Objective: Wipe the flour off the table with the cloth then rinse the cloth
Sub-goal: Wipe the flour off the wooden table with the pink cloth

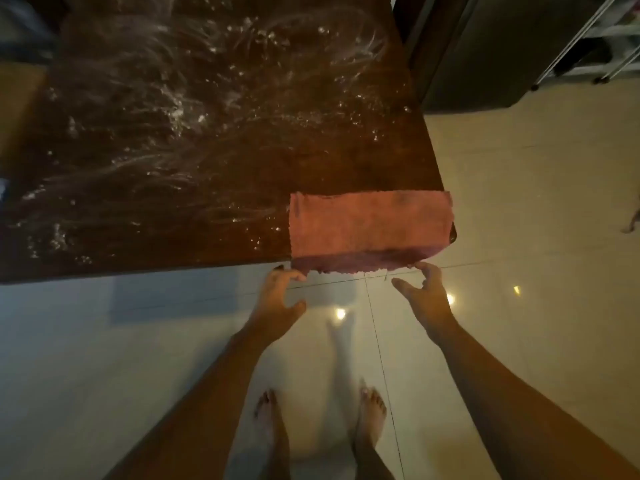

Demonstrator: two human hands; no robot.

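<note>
A pink cloth [370, 226] lies flat on the near right corner of a dark brown table [214, 161], its lower edge hanging over the table's front edge. White flour [173, 112] is smeared in streaks and clumps across most of the tabletop. My left hand [280, 296] pinches the cloth's hanging left corner between thumb and fingertips. My right hand [426, 292] pinches the hanging right corner in the same way. Both hands are just below the table's front edge.
A dark cabinet [485, 50] stands past the table's right side, with a metal rack [602, 32] beside it. Glossy pale floor tiles [519, 202] lie in front and to the right. My bare feet [318, 417] stand close to the table.
</note>
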